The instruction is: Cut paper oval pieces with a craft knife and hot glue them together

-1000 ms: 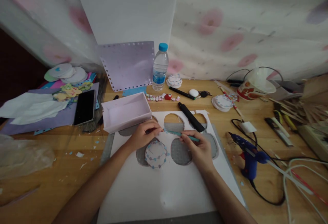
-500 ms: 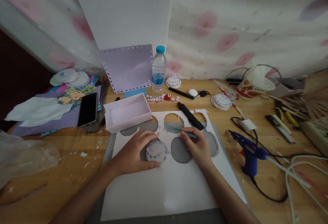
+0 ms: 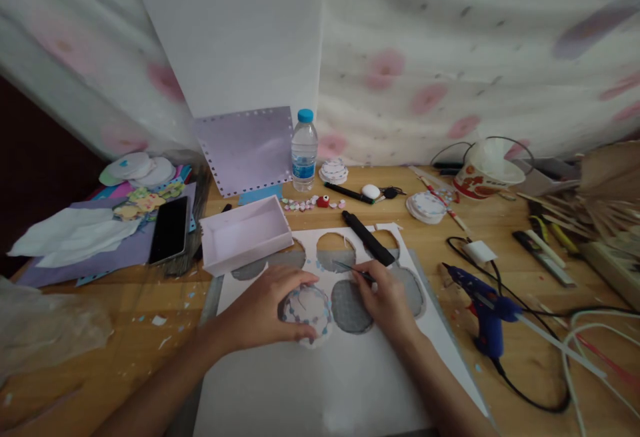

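Note:
My left hand [image 3: 263, 310] curls its thumb and fingers around the edge of a round white paper disc [image 3: 309, 310], whose rim carries a ring of small blue and grey pieces. Between the fingertips of my right hand [image 3: 387, 295] is a thin pair of tweezers [image 3: 344, 265], pointing left. Their tips hover near tiny blue paper bits [image 3: 318, 264]; whether they grip one cannot be made out. Both hands are over a white sheet [image 3: 300, 390] with several round holes cut out, lying on a grey cutting mat [image 3: 353, 307].
An open pale box [image 3: 245, 240] and a thick black marker [image 3: 367, 238] lie on the sheet's far edge. Behind stands a water bottle [image 3: 305, 153]. A blue glue gun [image 3: 485, 310] with cables is at right, a phone [image 3: 170, 230] at left. Decorated paper discs [image 3: 429, 207] sit farther back.
The camera has tilted, so the scene sits slightly lower and farther left. My left thumb has moved onto the disc's near edge. The tweezers are turned a little in my right hand.

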Tool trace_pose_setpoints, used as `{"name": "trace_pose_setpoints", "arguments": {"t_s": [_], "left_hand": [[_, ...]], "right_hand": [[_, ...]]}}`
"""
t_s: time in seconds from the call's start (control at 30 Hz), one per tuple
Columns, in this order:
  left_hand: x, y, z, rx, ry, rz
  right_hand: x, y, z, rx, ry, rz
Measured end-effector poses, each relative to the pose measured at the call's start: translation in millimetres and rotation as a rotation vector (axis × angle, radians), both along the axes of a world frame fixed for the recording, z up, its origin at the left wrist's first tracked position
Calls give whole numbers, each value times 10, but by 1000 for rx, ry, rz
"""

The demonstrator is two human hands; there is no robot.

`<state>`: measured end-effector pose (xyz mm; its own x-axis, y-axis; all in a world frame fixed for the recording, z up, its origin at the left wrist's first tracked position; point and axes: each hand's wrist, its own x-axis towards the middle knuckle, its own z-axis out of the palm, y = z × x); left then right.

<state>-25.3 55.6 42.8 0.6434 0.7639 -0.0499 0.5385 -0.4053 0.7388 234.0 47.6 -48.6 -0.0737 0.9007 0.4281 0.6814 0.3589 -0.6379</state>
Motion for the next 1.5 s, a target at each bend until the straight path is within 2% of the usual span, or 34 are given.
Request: {"name": "trace_pose_setpoints", "arguments": {"t_s": [0.1, 0.27, 0.33, 0.43, 0.53, 0.73, 0.97, 1.2, 1.5], "left_hand": [[11, 90, -97, -104, -114, 3], [111, 340, -357, -307, -495, 276], [172, 416, -477, -339, -592, 365], [223, 471, -642, -379, -728, 449], [218, 493, -745, -415, -808, 490], [215, 508, -742, -392, -709, 455], [225, 484, -750, -216, -537, 317], [219, 483, -823, -225, -535, 316], [224, 490, -742, -268, -520, 319]], "right_hand": [[1, -4, -16, -8, -55, -9], [2, -9, -7, -5, -114, 13], [4, -13, 1, 16, -84, 6], [5, -12, 10, 17, -50, 1], [-7, -5, 14, 7, -32, 7], [-65, -25, 58, 31, 104, -91], [-267, -1, 213, 6, 234, -123], [-422, -15, 144, -15, 286, -101], [-378, -34, 145, -60, 352, -78]]}}
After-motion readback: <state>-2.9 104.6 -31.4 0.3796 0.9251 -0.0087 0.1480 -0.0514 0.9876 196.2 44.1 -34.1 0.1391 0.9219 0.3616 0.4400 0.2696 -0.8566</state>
